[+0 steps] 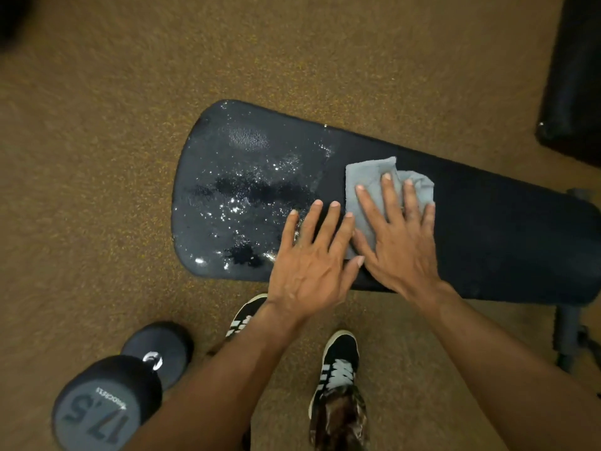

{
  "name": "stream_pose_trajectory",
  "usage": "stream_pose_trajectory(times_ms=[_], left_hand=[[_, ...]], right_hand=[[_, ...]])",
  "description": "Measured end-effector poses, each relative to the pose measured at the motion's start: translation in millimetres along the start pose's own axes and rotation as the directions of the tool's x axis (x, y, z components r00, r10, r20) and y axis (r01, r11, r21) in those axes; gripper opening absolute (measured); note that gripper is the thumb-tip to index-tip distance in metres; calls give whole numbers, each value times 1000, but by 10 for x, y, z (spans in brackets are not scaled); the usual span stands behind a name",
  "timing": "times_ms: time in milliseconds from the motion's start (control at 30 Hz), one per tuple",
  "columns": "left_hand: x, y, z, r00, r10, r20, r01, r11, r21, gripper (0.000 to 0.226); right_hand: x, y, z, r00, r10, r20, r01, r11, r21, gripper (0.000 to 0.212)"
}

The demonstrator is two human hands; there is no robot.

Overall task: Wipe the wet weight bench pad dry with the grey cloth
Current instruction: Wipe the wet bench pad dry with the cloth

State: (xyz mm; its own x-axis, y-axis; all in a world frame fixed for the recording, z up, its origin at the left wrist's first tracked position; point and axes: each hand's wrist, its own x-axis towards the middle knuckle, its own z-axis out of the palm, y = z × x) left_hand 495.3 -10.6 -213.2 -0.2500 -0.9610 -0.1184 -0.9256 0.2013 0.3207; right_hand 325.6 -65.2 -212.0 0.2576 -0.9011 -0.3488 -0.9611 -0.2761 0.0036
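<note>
A crumpled grey cloth [374, 187] is pressed flat under the spread right hand [396, 242] on the dark padded bench pad [504, 229], beside the left hand [309, 265], whose fingertips [318, 203] are laid on its wet, glistening end.

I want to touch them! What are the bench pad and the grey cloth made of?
The bench pad looks like black vinyl or a similar smooth covering: water sits on top in shiny beads and puddles instead of soaking in. The grey cloth looks like soft, matte fabric, maybe microfibre: it folds and wrinkles under the right hand. Neither material can be confirmed by sight.
</note>
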Motion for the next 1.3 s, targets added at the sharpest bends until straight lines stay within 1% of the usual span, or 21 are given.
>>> stream_pose_trajectory(times_ms=[100, 200, 333, 400, 467, 533, 667, 767, 867, 900, 967, 1033, 1067, 1200, 1300], left_hand=[[-11, 108, 88, 998, -70, 3, 70, 997, 20, 66], [-51, 237, 157, 990, -140, 14, 139, 989, 53, 69], [-128, 251, 205, 964, -265, 26, 261, 960, 99, 73], [-155, 231, 207, 958, -278, 65, 270, 956, 111, 80], [-140, 237, 208, 953, -284, 103, 273, 957, 101, 92], [-138, 258, 200, 950, -292, 111, 284, 955, 84, 102], [-136, 243, 195, 949, -295, 107, 292, 955, 46, 109], [-143, 238, 195, 947, -292, 133, 290, 956, 37, 111], [-148, 234, 190, 948, -291, 129, 292, 956, 14, 111], [-145, 234, 194, 948, -290, 131, 292, 956, 5, 112], [-151, 231, 195, 948, -289, 131, 293, 956, -13, 113], [-147, 224, 198, 948, -287, 135, 292, 956, -14, 116], [-149, 230, 191, 948, -287, 138, 292, 956, -17, 117], [-144, 223, 159, 946, -279, 168, 287, 958, -26, 117], [-137, 212, 119, 944, -270, 192, 281, 959, -33, 115]], right_hand=[[16, 96, 28, 1000, 3, -3, -3, 1000, 18, 70], [54, 86, 55, 999, -33, -28, 34, 999, 37, 67], [240, 63, 48, 997, -37, -65, 42, 996, 76, 63], [345, 45, 33, 994, -65, -88, 72, 994, 78, 60], [497, 33, -15, 986, -124, -112, 134, 987, 92, 58], [720, -11, -100, 974, -183, -132, 198, 975, 106, 57], [1250, -305, -296, 935, -322, -152, 342, 930, 132, 55], [1296, -366, -352, 891, -432, -142, 450, 881, 144, 52], [1014, -62, -366, 830, -550, -94, 555, 832, 26, 52], [945, 87, -361, 823, -564, -60, 564, 825, -19, 52], [934, 287, -389, 852, -524, -9, 523, 851, -49, 51], [1070, 239, -456, 899, -437, -18, 437, 899, 29, 52], [1162, 127, -490, 909, -415, -34, 416, 906, 82, 51], [1334, -413, -477, 884, -443, -148, 465, 861, 206, 48], [1094, -371, -398, 857, -484, -177, 513, 834, 205, 47]])
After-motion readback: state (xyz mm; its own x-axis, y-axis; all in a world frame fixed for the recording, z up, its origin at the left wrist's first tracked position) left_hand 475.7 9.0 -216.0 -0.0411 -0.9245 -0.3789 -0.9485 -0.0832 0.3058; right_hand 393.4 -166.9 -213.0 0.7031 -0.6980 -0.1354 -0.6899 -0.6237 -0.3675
